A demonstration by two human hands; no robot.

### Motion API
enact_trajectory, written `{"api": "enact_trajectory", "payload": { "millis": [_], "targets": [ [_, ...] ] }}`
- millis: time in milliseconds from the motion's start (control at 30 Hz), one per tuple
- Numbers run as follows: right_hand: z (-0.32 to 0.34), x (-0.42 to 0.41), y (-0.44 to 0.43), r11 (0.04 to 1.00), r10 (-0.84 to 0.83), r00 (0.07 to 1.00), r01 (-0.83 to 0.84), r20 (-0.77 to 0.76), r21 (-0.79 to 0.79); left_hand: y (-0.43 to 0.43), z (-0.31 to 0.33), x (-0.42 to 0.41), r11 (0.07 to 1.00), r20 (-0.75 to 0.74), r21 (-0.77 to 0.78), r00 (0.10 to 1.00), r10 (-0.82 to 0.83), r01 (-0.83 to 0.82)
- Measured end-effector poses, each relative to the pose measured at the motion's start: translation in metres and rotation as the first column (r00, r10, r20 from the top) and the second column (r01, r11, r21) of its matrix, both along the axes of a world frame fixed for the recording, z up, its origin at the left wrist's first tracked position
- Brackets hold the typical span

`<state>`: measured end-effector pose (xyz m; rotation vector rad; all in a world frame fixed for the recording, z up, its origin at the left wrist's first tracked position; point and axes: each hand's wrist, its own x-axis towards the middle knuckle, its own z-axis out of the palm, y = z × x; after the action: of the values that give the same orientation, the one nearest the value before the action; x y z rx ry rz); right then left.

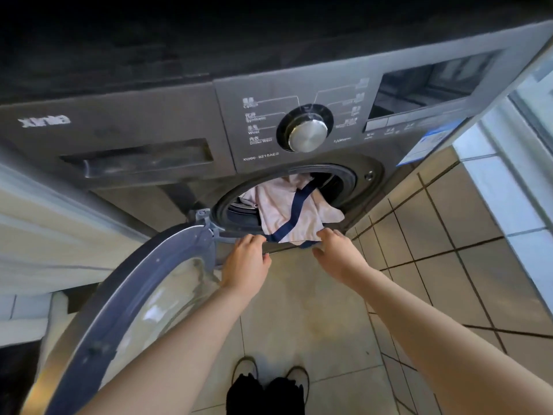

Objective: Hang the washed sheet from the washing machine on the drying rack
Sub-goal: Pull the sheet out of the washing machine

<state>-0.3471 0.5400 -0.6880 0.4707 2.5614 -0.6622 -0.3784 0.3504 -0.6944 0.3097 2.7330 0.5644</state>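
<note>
Head view looks down on a dark grey washing machine (149, 130) filling the upper half of the frame, its round door (128, 295) swung open toward the lower left. A pale pink sheet (278, 211) with a navy band (294, 209) across it hangs halfway out of the drum opening at centre frame, the rest of it still inside the drum. Both hands meet at the sheet's lower edge, just below the opening. The left hand (247, 262) has its fingers curled onto the edge at the left, where the navy band reaches the hem; the right hand (335, 250) grips the edge at the right, fingers bent over the cloth. A silver dial (306, 134) sits on the control panel above the opening, and a detergent drawer (140, 158) lies to its left. Beige floor tiles (449, 235) spread across the right and bottom of the frame, with the person's shoes (269, 375) at bottom centre
</note>
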Motion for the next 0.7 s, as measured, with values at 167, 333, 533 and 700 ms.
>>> {"api": "enact_trajectory", "payload": {
  "millis": [167, 333, 533, 700],
  "targets": [
    [-0.04, -0.042, 0.015, 0.997, -0.032, 0.998, 0.035, -0.051, 0.065, 0.018, -0.047, -0.031, 0.999, 0.061, 0.035, 0.998, 0.031, -0.033],
    [-0.079, -0.081, 0.021, 0.994, -0.053, 0.989, 0.066, -0.141, 0.089, 0.032, -0.087, -0.068, 0.978, 0.157, 0.098, 0.973, 0.167, -0.184],
    [-0.12, -0.114, 0.028, 0.99, -0.122, 0.971, 0.133, -0.204, 0.038, 0.052, -0.122, -0.105, 0.925, 0.205, 0.163, 0.929, 0.309, -0.343],
    [-0.142, -0.129, 0.024, 0.991, -0.13, 0.963, 0.136, -0.236, 0.007, 0.062, -0.144, -0.117, 0.886, 0.316, 0.21, 0.886, 0.338, -0.413]
  ]
}}
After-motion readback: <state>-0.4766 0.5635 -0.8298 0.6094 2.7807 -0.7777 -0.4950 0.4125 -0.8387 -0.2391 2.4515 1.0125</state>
